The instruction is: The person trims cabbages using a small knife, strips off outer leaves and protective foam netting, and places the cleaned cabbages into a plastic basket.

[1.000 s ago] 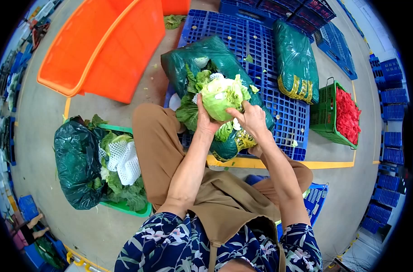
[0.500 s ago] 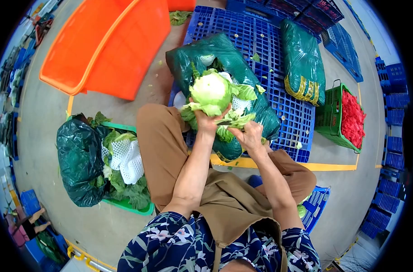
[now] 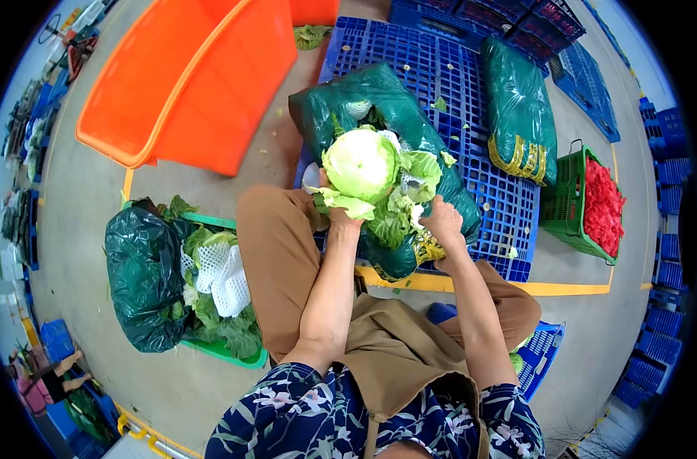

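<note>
Here, cabbage (image 3: 360,163) (nearly round), pale side upward.

A pale green leafy head (image 3: 360,163) is held by the left hand (image 3: 344,219) over a green bag (image 3: 419,126) borne by a blue pallet (image 3: 363,47); the right hand (image 3: 445,222) is held beside leaves (image 3: 394,220).

On the floor (image 3: 585,336), a blue pallet (image 3: 509,218) carries an opened bag (image 3: 394,90) along its left edge, another bag (image 3: 516,99) by its right, leaf scraps (image 3: 439,105) between. An orange bin (image 3: 230,92) and a green basket (image 3: 564,195) flank it.
</note>
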### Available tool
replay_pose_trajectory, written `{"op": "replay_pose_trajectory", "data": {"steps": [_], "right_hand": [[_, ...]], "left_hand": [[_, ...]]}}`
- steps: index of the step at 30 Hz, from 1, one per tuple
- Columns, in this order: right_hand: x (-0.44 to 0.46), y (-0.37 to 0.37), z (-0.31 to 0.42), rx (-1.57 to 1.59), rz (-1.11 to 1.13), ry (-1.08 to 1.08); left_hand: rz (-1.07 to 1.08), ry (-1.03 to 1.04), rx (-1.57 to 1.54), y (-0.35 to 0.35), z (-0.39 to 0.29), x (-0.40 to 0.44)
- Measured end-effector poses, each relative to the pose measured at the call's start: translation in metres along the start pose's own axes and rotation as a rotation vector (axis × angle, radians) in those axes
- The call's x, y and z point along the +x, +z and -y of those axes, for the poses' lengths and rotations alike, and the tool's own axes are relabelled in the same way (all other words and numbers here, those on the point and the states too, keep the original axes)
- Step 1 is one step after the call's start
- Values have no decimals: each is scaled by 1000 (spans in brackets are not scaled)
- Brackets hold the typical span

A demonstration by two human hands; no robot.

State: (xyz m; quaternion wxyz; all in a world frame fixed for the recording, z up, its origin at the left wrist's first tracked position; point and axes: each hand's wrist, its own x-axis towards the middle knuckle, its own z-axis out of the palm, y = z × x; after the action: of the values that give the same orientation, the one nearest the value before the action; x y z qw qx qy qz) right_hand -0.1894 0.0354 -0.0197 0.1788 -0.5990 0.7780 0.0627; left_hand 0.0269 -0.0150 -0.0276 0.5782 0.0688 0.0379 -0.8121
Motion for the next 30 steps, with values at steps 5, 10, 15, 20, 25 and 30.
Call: {"op": "replay_pose_trajectory", "data": {"steps": [5, 10, 15, 20, 25, 30], "right_hand": [[-14, -38, -7, 66, -58, -25], [1, -19, -29, -112, -84, -23], [-21, -68, -17, 488, -344, -99], [-42, -91, 30, 621, -226, -271], [-32, -84, 38, 377, -338, -353], [-34, -66, 36, 271, -378, -364]], "left_hand": [[-36, 5, 105, 12, 15, -4], [-28, -85, 145, 17, 25, -6], [-13, -79, 163, 14, 27, -7], [-2, -157, 198, 17, 31, -9], [2, -191, 246, 12, 33, -9], [20, -208, 267, 11, 32, -6]]}}
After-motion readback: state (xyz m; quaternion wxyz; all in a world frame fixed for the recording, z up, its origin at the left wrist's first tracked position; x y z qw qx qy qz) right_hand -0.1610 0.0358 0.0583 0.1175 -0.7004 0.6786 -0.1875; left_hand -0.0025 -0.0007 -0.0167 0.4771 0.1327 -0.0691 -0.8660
